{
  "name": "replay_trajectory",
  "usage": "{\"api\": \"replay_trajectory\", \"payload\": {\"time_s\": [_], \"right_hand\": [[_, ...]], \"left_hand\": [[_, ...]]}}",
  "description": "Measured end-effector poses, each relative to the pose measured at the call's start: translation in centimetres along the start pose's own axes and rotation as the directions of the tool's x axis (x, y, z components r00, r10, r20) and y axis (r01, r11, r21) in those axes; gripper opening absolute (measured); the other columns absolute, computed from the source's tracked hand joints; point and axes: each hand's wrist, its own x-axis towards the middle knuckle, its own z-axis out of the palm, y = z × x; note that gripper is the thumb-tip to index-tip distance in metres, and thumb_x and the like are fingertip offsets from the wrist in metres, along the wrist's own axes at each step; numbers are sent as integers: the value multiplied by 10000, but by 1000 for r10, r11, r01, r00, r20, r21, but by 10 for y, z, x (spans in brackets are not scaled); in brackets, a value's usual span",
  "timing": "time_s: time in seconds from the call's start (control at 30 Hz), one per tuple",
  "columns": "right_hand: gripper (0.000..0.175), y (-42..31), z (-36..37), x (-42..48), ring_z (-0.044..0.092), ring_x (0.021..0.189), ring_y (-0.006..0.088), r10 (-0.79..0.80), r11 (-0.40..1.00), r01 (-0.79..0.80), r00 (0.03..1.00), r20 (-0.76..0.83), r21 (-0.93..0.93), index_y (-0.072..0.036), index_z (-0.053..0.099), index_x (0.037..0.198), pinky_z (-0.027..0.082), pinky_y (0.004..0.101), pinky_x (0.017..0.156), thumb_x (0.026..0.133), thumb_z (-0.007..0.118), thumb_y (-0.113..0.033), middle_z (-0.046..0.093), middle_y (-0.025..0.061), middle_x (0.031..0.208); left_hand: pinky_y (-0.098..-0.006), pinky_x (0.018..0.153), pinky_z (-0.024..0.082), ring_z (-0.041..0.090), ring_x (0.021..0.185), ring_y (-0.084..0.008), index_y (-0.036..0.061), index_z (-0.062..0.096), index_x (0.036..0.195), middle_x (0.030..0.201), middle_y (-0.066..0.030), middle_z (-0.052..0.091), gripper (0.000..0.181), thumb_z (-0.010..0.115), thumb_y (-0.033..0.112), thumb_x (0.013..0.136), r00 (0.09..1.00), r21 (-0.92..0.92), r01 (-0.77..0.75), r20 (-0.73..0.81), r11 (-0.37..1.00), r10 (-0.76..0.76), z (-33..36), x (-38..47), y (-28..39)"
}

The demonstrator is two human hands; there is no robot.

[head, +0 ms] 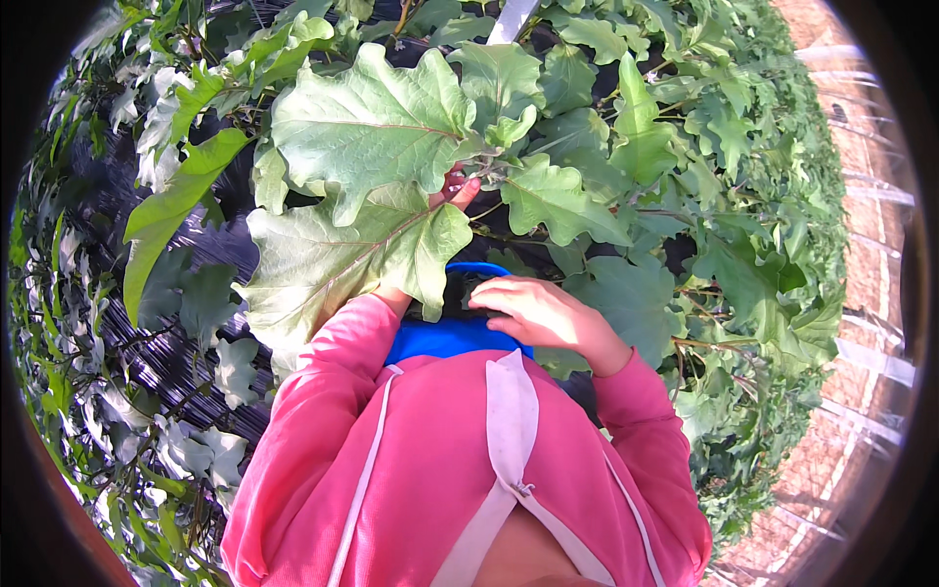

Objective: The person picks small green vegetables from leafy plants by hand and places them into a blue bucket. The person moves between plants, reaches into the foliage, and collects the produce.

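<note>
Large eggplant leaves (374,125) spread in front of me. My left hand (458,192) reaches up beneath them, mostly hidden, with its fingertips closed around an eggplant stem (490,163) where several leaves meet. Another broad leaf (352,249) lies over the left wrist. My right hand (539,312) is held over a blue container (455,339) at my waist, palm down. Its fingers are bent and apart from the thumb, with nothing seen between them. Inside the container it looks dark, and the contents cannot be made out.
Dense eggplant foliage (733,279) surrounds me. Dark plastic mulch film (183,367) shows between plants on the left. A pale strap or post (513,20) rises at the top. White strips (877,359) cross brown ground at the right. A white strap (512,425) hangs down my pink top.
</note>
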Motion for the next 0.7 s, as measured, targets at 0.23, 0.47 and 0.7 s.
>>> {"api": "replay_trajectory", "payload": {"time_s": [0.23,0.47,0.7], "right_hand": [[191,52,-41,66,670,1030,374,215,902,-420,635,-742,-98,25,662,1053,533,433,872,896,670,-84,672,206,1129],[283,108,-35,92,717,819,229,584,803,-514,575,-573,303,-11,722,1095,541,385,799,861,771,-163,755,143,900],[333,145,-21,93,714,837,237,625,756,-351,637,-451,553,-10,741,1016,531,370,786,784,779,-245,744,161,879]], "left_hand": [[-369,1068,405,526,1264,-223,48,390,1464,1425,-110,518,571,593,263,975,888,-130,93,458,987,-23,-19,27,-11],[-304,1082,394,524,1285,-197,74,394,1465,1393,-103,547,534,487,135,943,911,-120,193,390,974,-133,-5,7,34],[-287,1048,411,533,1262,-157,78,431,1469,1355,-65,584,500,487,228,995,901,8,346,277,938,-334,-29,4,34]]}}
